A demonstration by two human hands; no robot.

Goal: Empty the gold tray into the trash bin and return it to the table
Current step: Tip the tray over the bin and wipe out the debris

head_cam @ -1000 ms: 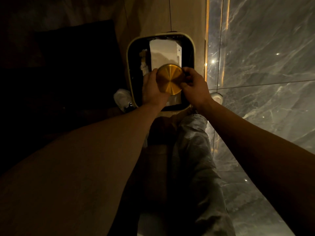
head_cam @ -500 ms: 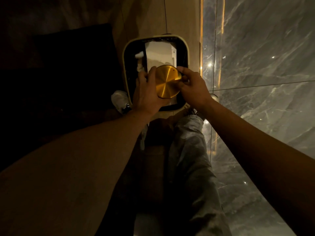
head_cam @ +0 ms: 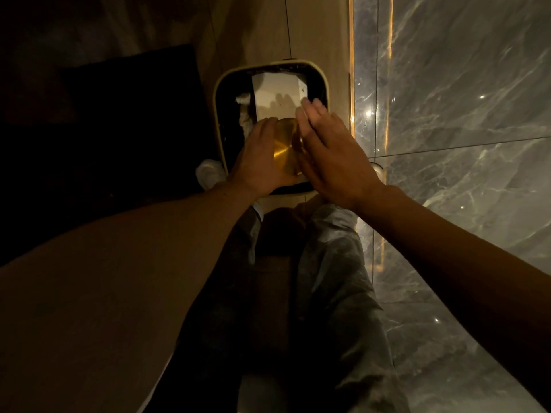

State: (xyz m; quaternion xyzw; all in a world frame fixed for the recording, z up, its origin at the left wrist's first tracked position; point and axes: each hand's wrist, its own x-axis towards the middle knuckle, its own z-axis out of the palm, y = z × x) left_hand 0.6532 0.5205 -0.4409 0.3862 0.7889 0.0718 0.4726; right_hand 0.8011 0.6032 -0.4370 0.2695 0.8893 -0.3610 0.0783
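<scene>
A round gold tray [head_cam: 285,147] hangs over the open trash bin [head_cam: 219,114], its underside facing me. My left hand [head_cam: 258,162] grips the tray's left edge. My right hand [head_cam: 331,156] is flat, fingers stretched out and blurred, laid over the tray's right side and hiding part of it. The bin has a cream rim and a black liner. A white box [head_cam: 275,95] and crumpled white paper [head_cam: 246,110] lie inside it.
The bin stands on a wooden floor against a grey marble wall [head_cam: 462,114] with a lit gold strip [head_cam: 351,84] at its edge. A dark piece of furniture [head_cam: 119,129] fills the left. My legs and white shoes [head_cam: 208,172] stand just before the bin.
My right hand has let go of the tray's right edge and opened flat over the tray. The left hand still holds the tray, which has tilted more edge-on.
</scene>
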